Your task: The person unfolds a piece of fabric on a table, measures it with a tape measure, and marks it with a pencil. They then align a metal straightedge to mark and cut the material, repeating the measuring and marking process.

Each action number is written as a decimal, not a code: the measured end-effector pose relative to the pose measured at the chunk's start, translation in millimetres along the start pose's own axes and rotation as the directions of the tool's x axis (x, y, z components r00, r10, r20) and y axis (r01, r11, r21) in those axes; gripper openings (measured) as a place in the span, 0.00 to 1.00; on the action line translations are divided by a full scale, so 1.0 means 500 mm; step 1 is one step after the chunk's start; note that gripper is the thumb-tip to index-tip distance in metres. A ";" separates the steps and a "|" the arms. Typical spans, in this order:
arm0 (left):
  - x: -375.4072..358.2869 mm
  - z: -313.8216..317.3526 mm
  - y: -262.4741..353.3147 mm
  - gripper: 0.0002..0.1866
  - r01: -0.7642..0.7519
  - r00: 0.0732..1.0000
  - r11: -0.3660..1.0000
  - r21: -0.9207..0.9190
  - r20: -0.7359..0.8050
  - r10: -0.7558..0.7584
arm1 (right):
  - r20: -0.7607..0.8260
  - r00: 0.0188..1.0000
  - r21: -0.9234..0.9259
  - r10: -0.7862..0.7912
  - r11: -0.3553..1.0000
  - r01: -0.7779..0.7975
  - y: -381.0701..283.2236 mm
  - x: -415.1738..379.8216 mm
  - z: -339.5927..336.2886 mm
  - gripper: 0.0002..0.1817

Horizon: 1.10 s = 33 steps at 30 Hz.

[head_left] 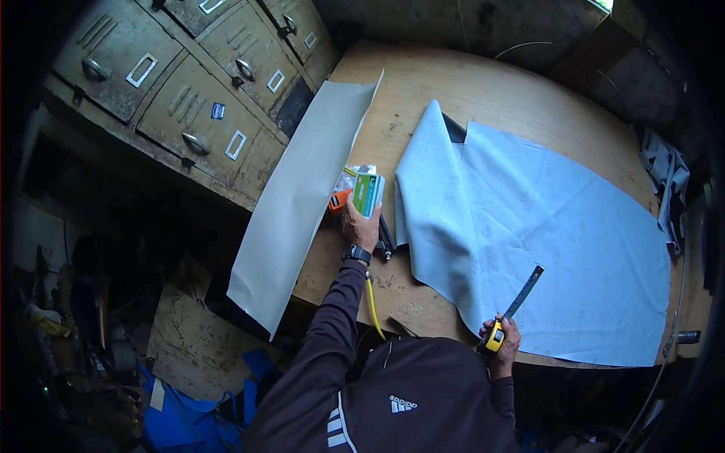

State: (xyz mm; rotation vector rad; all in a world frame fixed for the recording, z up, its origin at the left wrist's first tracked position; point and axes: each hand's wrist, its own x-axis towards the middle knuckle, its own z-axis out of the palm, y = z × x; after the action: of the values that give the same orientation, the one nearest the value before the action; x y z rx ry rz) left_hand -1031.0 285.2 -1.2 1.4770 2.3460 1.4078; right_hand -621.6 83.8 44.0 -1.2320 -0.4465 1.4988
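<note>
My left hand (362,229), with a dark watch at the wrist, is closed on a green and white box (368,193) over the wooden table. Beside it lie an orange object (339,200), some clear plastic and a black tool (386,240). A yellow tape measure (494,337) sits in my right hand (507,349), its dark blade (523,291) partly drawn out over the light blue sheet (559,249). One side of that sheet is folded and rumpled.
A long pale sheet (306,189) overhangs the left edge of the wooden table (498,83). Metal lockers (196,83) stand at the upper left. Crumpled grey material (666,177) is at the right edge. A yellow hose (372,306) runs near my left forearm.
</note>
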 end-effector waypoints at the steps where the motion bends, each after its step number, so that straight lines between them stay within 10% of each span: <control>1: 0.023 0.012 0.001 0.46 0.002 1.000 1.000 0.020 -0.004 -0.002 | 0.005 1.000 -0.024 0.014 1.000 -0.013 -0.006 0.004 0.005 0.14; 5: 0.069 0.042 0.021 0.51 -0.082 0.989 0.977 0.198 -0.104 0.104 | -0.047 0.999 -0.056 -0.021 0.998 0.018 -0.016 0.005 0.047 0.14; 11: -0.064 0.033 0.050 0.49 -0.403 0.891 0.850 0.340 0.357 0.280 | -0.085 0.996 0.008 0.016 1.000 -0.016 -0.021 -0.007 0.027 0.13; 15: -0.048 0.014 0.022 0.41 -0.433 0.887 0.810 0.396 0.349 0.303 | -0.078 0.995 0.005 0.062 0.998 -0.061 -0.018 -0.007 0.009 0.14; 19: -0.023 -0.004 -0.097 0.37 -0.490 0.872 0.503 0.712 0.387 0.301 | -0.113 0.989 0.021 0.097 0.995 -0.095 -0.015 0.002 -0.007 0.14; 24: 0.043 -0.036 -0.020 0.23 -0.532 0.836 0.682 0.502 0.182 0.518 | -0.149 0.981 0.004 0.122 0.992 -0.122 -0.028 -0.005 -0.034 0.16; 28: 0.086 0.059 0.021 0.24 -0.274 0.768 0.960 0.054 0.613 0.185 | -0.173 0.984 0.102 0.044 0.994 -0.027 -0.002 0.010 -0.059 0.16; 33: 0.096 0.168 -0.144 0.37 -0.513 0.778 0.813 0.277 0.550 0.303 | -0.314 0.941 0.184 -0.124 0.965 0.188 -0.016 0.013 -0.100 0.16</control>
State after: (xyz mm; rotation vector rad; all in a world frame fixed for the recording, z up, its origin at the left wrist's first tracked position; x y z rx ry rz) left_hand -1069.6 366.5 -81.4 2.2587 2.1316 0.4478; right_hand -574.0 75.6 27.8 -1.1996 -0.1721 1.1660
